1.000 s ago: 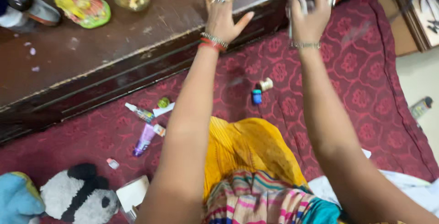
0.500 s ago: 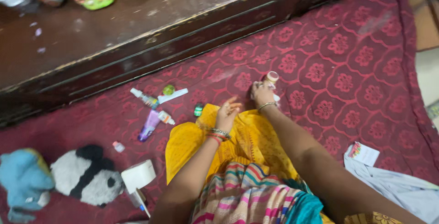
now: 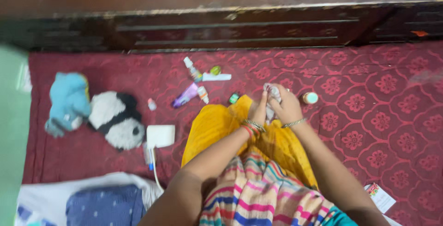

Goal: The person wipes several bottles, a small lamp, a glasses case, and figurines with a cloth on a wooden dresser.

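Both hands meet over my yellow-clad knee (image 3: 217, 124). My right hand (image 3: 287, 107) is closed on a small crumpled white cloth (image 3: 272, 92), and my left hand (image 3: 258, 111) grips the same cloth from the left. A small bottle with a pale green cap (image 3: 309, 98) stands on the red patterned bedspread (image 3: 378, 97) just right of my right hand. A tiny green-capped bottle (image 3: 234, 98) lies just left of my hands.
A purple tube (image 3: 185, 95), a white dropper bottle (image 3: 192, 69), a green ball (image 3: 215, 70) and a white tube (image 3: 217, 77) lie near the dark wooden ledge (image 3: 230, 23). A panda toy (image 3: 117, 117), a blue toy (image 3: 68, 102), a white box (image 3: 160, 135) and a paper slip (image 3: 380, 197) lie around.
My hands came down from the wooden ledge to my knee. The right hand set the small bottle on the bedspread; now both hands hold the white cloth. The view swung left.
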